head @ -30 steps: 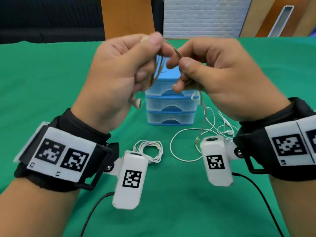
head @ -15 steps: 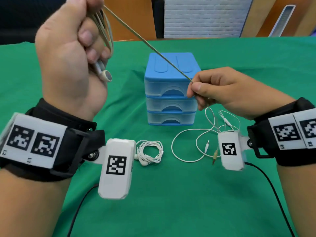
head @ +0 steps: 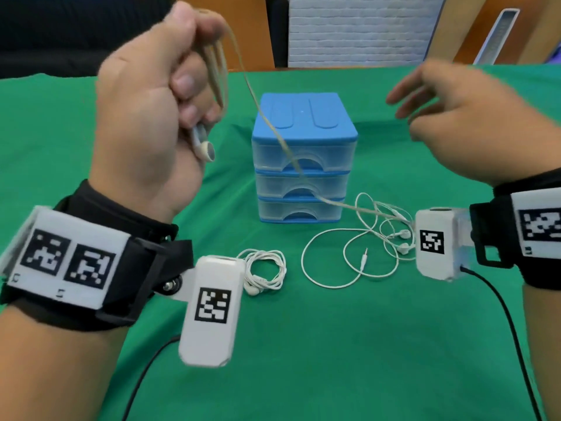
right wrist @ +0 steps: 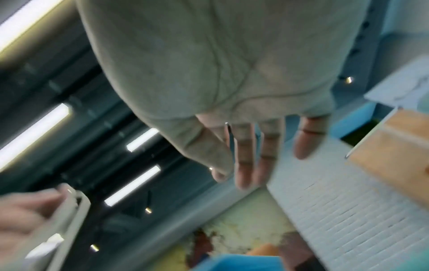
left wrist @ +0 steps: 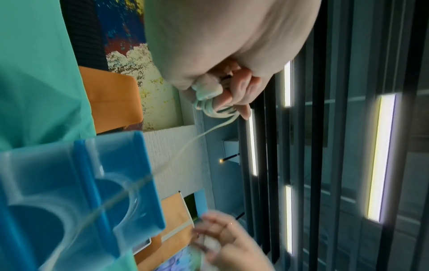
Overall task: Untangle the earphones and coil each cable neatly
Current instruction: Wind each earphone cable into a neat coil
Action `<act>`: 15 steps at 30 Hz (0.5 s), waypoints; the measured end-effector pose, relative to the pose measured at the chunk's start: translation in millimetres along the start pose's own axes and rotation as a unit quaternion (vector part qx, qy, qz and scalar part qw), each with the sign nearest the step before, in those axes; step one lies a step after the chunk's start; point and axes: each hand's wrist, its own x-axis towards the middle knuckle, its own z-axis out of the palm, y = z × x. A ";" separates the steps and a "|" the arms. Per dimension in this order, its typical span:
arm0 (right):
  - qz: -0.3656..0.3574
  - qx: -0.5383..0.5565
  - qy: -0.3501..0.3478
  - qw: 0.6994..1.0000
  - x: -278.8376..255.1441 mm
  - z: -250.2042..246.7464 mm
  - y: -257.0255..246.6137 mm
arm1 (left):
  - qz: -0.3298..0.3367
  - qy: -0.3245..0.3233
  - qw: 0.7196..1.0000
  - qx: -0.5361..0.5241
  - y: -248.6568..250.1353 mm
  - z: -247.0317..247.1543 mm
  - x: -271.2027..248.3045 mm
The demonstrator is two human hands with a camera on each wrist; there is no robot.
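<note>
My left hand (head: 170, 95) is raised at the upper left and grips loops of a beige earphone cable (head: 218, 71), with one earbud (head: 205, 147) hanging below the fist. In the left wrist view the same coiled cable (left wrist: 216, 108) sits between the curled fingers. The cable's free length (head: 282, 141) runs slack down past the blue drawer box to the table. My right hand (head: 449, 110) hovers at the upper right, blurred, fingers spread and holding nothing; the right wrist view shows its straight fingers (right wrist: 246, 155). A coiled white earphone (head: 264, 271) and a loose white earphone (head: 364, 247) lie on the green cloth.
A small blue three-drawer box (head: 303, 159) stands in the middle of the green tablecloth (head: 334, 344). The loose white cable spreads right of the box, beside my right wrist camera (head: 437, 241). Black camera leads trail toward the near edge.
My right hand has let go of the beige cable and moved up and right with fingers spread. The cable, taut before, now hangs slack. My left hand still holds the loops.
</note>
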 end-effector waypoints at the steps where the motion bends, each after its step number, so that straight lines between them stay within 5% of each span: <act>1: -0.037 0.051 0.029 0.998 -1.8 -3.1 -8.6 | -0.002 -0.017 1.000 0.019 -2.4 6.5 -2.6; 5: -0.163 0.185 -0.003 0.969 -11.9 2.9 -40.3 | -0.029 -0.076 0.995 0.054 -14.7 20.5 -9.4; 10: -0.197 0.182 -0.093 0.959 -12.4 39.0 -56.3 | -0.044 -0.111 0.991 0.063 -23.9 30.7 -18.9; 15: -0.161 0.291 -0.033 0.942 -8.1 48.1 -51.2 | -0.061 -0.109 0.992 0.028 -19.3 29.5 -16.8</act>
